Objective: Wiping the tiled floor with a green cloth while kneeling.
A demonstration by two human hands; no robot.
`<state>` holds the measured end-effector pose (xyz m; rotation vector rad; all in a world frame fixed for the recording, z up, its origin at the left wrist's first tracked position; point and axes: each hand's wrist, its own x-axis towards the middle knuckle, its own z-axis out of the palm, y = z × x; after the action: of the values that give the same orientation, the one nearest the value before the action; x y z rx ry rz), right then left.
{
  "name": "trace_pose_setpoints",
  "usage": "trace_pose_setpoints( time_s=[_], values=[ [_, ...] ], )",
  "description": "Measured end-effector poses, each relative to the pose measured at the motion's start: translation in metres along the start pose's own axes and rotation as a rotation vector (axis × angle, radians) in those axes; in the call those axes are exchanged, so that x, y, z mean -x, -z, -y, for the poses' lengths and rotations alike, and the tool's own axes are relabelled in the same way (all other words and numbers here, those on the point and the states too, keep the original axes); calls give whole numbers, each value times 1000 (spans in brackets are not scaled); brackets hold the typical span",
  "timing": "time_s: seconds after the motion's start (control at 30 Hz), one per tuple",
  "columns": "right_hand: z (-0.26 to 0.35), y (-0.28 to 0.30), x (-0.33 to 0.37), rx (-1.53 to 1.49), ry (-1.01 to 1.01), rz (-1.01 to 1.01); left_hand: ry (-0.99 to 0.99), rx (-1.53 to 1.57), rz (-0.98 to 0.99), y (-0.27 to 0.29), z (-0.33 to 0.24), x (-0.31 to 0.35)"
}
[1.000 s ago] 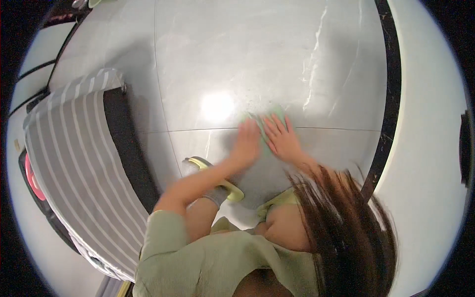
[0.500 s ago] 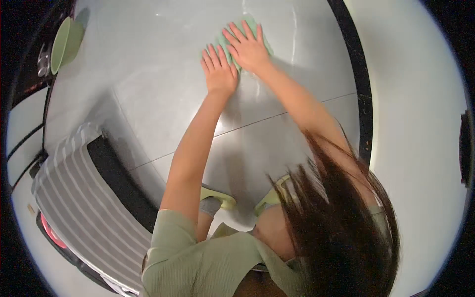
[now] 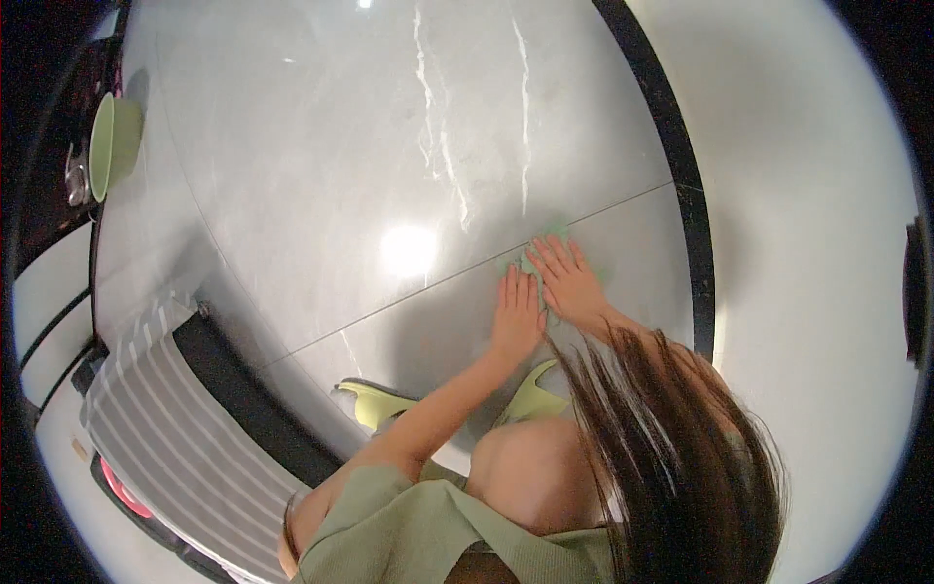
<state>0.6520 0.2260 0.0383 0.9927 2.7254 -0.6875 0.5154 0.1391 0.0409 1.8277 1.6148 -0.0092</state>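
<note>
My left hand [image 3: 518, 311] and my right hand [image 3: 569, 282] lie flat side by side on the glossy grey marble floor [image 3: 370, 165], fingers spread. Both press down on a small pale green cloth [image 3: 551, 235], of which only the edges show around the fingers. The hands sit just past a tile joint, close to the black border strip [image 3: 683, 195]. My arms reach forward from my green sleeves, and my long dark hair [image 3: 681, 448] hangs over the right forearm.
My feet wear pale green slippers [image 3: 375, 401] under my knees. A grey-and-white striped cushion on a dark base [image 3: 165, 438] stands at the lower left. A green bowl [image 3: 109, 146] is at the far left. A white wall [image 3: 808, 214] rises beyond the black strip.
Both hands slid the cloth far out across the floor and have now drawn it back nearer my knees, further right by the black strip.
</note>
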Motion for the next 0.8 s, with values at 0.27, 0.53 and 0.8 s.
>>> trace_pose_setpoints(
  time_s=[0.27,0.53,0.8],
  values=[
    [-40,59,-128,54,83,-392,77,-214,-346,70,48,-97],
    [-78,72,-176,76,30,-547,283,-350,-530,94,42,-153],
    [-64,48,-66,-55,-94,-401,16,-353,-318,92,46,-127]
  ],
)
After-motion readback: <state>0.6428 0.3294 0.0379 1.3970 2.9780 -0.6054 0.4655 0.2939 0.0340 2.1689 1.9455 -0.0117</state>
